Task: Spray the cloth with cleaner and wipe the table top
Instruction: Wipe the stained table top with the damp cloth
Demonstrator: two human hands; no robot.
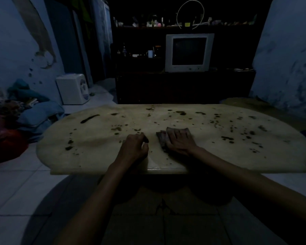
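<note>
Head view of a dim room. The right hand (179,141) lies flat on a folded cloth (163,137), its fingers (178,134) straight and spread, pressing the cloth onto the desk (95,147) near the front edge, about mid-width. The left hand (134,145) rests on the desk just beside the cloth, apart from it; its fingers (141,137) are loosely curled and hold nothing. Dark stains (89,119) are scattered over the pale oval desk top, densest toward the far and right sides. Beyond the desk, a dark shelf unit (184,85) carries a grey television (189,53) and a white mug (150,53). A white appliance (72,89) stands on the tiled floor (16,191) at left.
</note>
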